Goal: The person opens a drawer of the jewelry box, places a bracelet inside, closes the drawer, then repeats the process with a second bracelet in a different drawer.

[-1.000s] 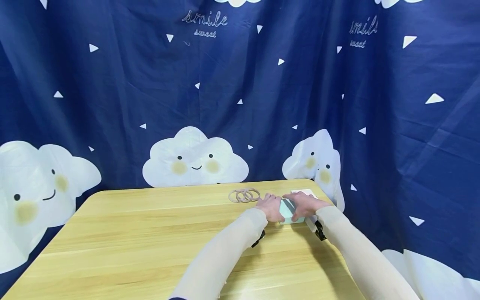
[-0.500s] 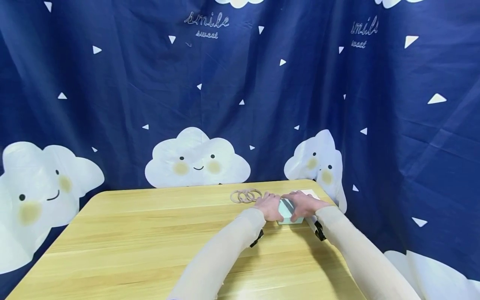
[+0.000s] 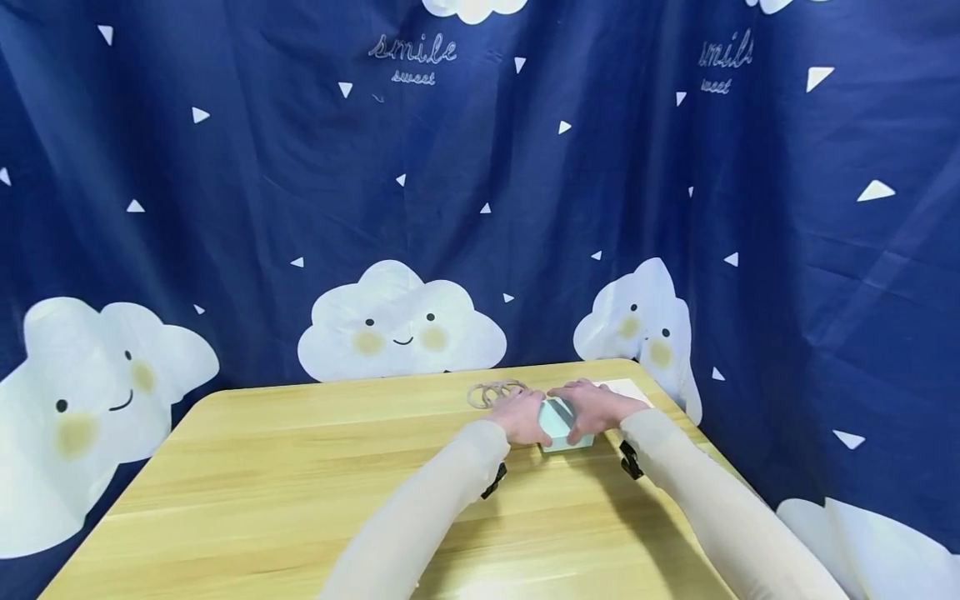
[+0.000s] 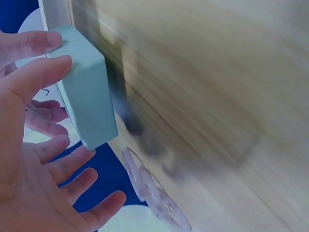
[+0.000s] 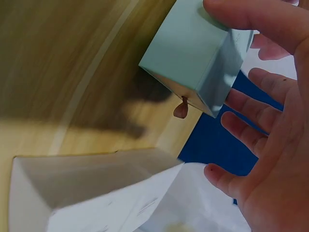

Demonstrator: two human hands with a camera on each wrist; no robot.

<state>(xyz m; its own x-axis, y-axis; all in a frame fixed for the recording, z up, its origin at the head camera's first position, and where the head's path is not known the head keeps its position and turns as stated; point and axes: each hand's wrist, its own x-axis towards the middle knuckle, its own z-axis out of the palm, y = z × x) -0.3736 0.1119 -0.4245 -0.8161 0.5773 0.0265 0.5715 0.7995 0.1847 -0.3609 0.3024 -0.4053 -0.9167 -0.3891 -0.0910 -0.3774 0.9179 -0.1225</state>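
Note:
Both hands grip a small mint-green box (image 3: 557,421) near the far right of the table. My left hand (image 3: 519,417) holds its left end, thumb on the near side; in the left wrist view the thumb (image 4: 58,67) presses on the box (image 4: 91,92), while the lower fingers are spread loose. My right hand (image 3: 596,410) pinches the other end between thumb and fingers. A small brown ribbon tab (image 5: 181,108) sticks out of the box's end in the right wrist view. The box casts a shadow on the wood beneath it.
Several overlapping pale rings (image 3: 489,393) lie just beyond the left hand. A white open box or sleeve (image 5: 111,188) stands beside the right hand. Table edges run close by at the back and right, with a blue cloud-print curtain (image 3: 442,208) behind.
Both hands have shifted left with the mint-green box, closer to the rings and away from the white box. The grip looks the same. The head view has tilted slightly.

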